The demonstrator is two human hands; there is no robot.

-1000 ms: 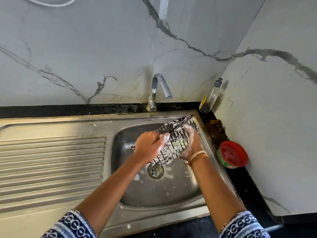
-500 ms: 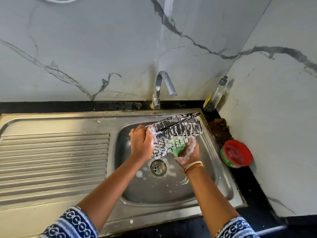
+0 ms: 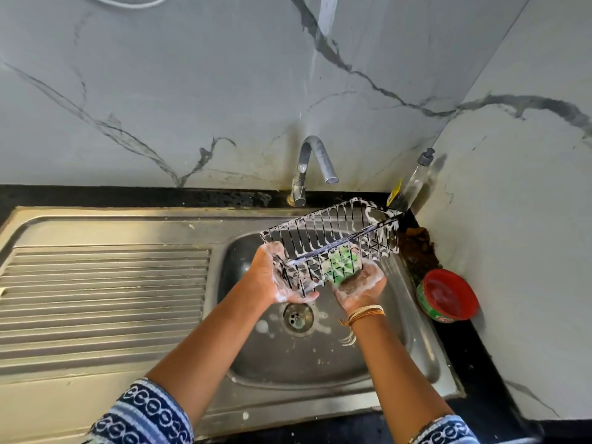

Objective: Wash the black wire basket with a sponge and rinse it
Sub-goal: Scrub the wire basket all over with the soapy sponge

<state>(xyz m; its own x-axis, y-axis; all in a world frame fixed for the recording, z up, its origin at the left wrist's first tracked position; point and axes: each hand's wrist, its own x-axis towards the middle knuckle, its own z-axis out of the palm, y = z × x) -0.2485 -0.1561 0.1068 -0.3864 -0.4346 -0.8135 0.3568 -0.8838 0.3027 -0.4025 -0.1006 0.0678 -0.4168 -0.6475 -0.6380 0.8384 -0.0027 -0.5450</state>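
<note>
Head view, the only one: you're mid-scrub. The black wire basket [image 3: 333, 241], rectangular and streaked with white foam along most of its wires, is held in the air above the bowl of the stainless steel sink [image 3: 320, 357], open side up, its far end towards the corner. Your left hand [image 3: 278, 280] grips the near-left end, fingers curled under the bottom wires. Your right hand [image 3: 360, 285] cups the green sponge [image 3: 342, 262] and presses it up against the basket's underside and near wall. Both hands are soapy.

Progress, as I judge it: soaping looks mostly done, suds cover both long walls. Rinse not started: no water is visible from the curved metal tap [image 3: 312, 161], and foam blobs lie around the drain [image 3: 298, 317].

Versus half a second ago: the basket was tipped up on its side, bottom grid facing you; now it's rotated level. The sponge stayed low on the right side.
</note>
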